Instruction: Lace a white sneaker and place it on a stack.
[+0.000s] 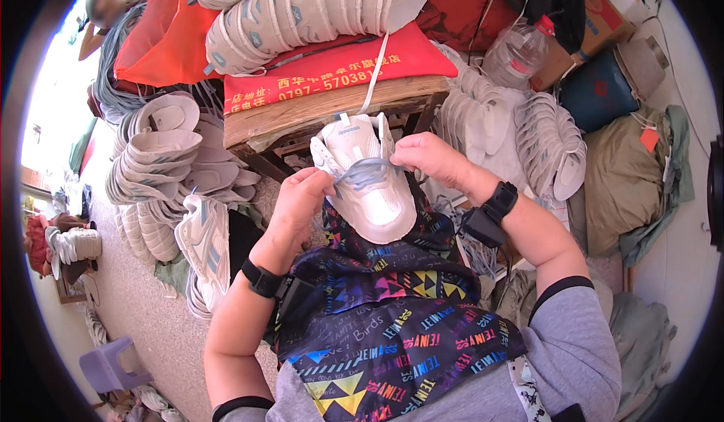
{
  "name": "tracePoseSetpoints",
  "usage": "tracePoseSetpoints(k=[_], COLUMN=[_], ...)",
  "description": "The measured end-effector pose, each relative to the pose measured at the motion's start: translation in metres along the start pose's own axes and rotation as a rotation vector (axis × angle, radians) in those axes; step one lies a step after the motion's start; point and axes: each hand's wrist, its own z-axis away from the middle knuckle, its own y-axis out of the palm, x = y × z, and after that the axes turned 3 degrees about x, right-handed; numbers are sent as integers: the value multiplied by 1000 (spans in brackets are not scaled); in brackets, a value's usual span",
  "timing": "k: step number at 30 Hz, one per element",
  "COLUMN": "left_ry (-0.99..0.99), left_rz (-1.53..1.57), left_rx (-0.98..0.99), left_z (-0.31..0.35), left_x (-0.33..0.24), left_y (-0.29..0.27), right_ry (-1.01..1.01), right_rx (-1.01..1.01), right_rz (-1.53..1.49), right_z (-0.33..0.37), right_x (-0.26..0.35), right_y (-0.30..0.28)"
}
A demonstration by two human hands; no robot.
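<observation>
Flanking the wooden bench (320,109) beyond the shoe (383,212) are stacked uppers (157,154).

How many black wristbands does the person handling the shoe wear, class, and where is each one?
2. One black wristband is on the wrist of the left hand, the other on that of the right hand. None looks hidden.

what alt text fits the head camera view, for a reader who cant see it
A person's left hand and right hand pinch the grey-blue lace across a white shoe, over a patterned apron. Beyond it, a wooden bench carries a red bag and a row of nested pale uppers; more stacked uppers lie left and right.
</observation>
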Motion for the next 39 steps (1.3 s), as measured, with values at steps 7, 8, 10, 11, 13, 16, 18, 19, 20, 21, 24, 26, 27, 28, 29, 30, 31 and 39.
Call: tracePoseSetpoints(k=[7, 8, 10, 11, 13, 16, 18, 19, 20, 21, 24, 26, 27, 28, 29, 30, 31, 39], left_ry=[187, 187, 276, 297, 537, 876, 765, 768, 695, 621, 554, 531, 505, 507, 516, 524, 521, 380], left_rz=[-130, -130, -584, -812, -876, -1003, -1208, -1207, -1247, -1286, -1237, -1105, -974, -975, -914, -852, -852, -300], left_rx=[8, 9, -7, -57, -127, -78, 173, 170, 213, 255, 349, 340, 331, 333, 312, 291, 287, -55], left_z=[-15, -17, -18, -15, -9, -5, -6, -7, -8, -9, -17, -27, -32, -34, -36, -36, -36, -26], left_x=[6, 5, -5, -14, -24, -44, -48, -51, -53, -55, -57, -47, -40, -37, -33, -29, -23, -13], left_y=[0, -4, -10, -11, -4, -7, -12, -13, -14, -15, -21, -21, -23, -22, -22, -22, -21, 1], right_ry=[73, 90, 107, 100, 90, -15, -197, -245, -247, -225, -434, -673, -799, -916, -915, -851, -788, -403], right_rx=[140, 146, 153, 120, 86, 28, -195, -222, -222, -129, -132, -233, -101, 28, 25, 114, 208, 336], right_rz=[-149, -137, -125, -124, -121, 39, 651, 766, 769, 847, 1043, 1152, 1157, 1158, 1159, 1173, 1184, 788], right_z=[-4, -6, -9, -9, -11, -15, -7, -4, -5, -7, -6, -8, -13, -16, -19, -22, -25, -37], right_x=[17, 17, 19, 20, 18, 12, 27, 33, 34, 36, 43, 50, 55, 57, 58, 58, 59, 49], right_y=[-7, -9, -13, -14, -15, -9, 6, 11, 8, 3, -6, -9, -12, -16, -20, -23, -25, -25])
